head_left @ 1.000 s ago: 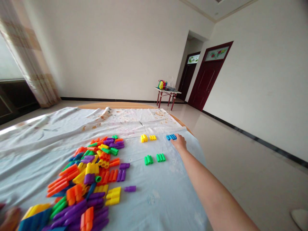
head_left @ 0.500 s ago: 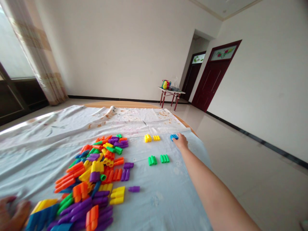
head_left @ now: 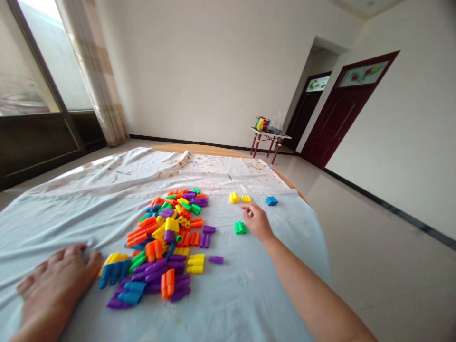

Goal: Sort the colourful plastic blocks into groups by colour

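Right hand [head_left: 259, 223] hovered right of frame centre, thumb and forefinger apart, just beside green block [head_left: 240, 228]. Yellow blocks [head_left: 246, 198] lay just above, blue block [head_left: 271, 201] farther right. Left hand [head_left: 59, 280], lower left, rested palm down on cloth [head_left: 256, 304], fingers spread, near mixed block pile [head_left: 156, 270], bottom centre. Small table [head_left: 283, 136] stood upper right.

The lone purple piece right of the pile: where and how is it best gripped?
Probably the middle of the purple piece, from above, the right hand pinching its near and far long sides: it lies lengthwise left to right, a gap parting it from the yellow block on its left.
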Demonstrator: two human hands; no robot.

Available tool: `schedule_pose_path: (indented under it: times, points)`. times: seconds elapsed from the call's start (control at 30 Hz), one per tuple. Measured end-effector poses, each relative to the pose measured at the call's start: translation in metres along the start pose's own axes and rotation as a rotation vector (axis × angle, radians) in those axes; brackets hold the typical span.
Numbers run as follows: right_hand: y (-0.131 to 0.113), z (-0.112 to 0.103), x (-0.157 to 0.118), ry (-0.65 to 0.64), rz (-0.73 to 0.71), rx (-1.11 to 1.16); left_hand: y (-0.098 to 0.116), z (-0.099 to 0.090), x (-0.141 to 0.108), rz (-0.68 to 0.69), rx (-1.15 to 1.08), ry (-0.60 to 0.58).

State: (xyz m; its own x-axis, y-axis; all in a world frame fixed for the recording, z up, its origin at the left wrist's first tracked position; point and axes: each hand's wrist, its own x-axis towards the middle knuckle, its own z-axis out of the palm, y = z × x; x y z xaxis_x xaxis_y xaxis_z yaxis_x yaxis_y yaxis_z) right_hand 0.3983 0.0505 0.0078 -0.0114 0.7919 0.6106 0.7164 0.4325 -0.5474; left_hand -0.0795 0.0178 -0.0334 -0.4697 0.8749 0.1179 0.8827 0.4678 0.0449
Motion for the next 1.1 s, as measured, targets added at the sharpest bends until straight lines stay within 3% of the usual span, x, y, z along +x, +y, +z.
schedule_pose_path:
  times: [0.13, 0.27, 0.57, 0.8, 1.1]
  points:
    - [-0.056, 0.024, -0.013, -0.243, -0.094, 0.113, 0.013, -0.023, -0.015, -0.001, -0.087, -0.020]
    - [-0.094, 0.042, -0.025, -0.411, -0.206, 0.164, 0.018, -0.036, -0.022, -0.003, -0.114, -0.032]
    - [-0.141, 0.077, -0.036, -0.481, -0.344, 0.118, 0.018, -0.035, -0.024, -0.011, -0.141, -0.005]
    - [-0.154, 0.082, -0.037, -0.621, -0.407, -0.006, 0.019, -0.035, -0.024, -0.003, -0.154, -0.002]
    - [-0.133, 0.060, -0.044, -0.589, -0.384, -0.059, 0.018, -0.037, -0.025, -0.002, -0.176, -0.006]
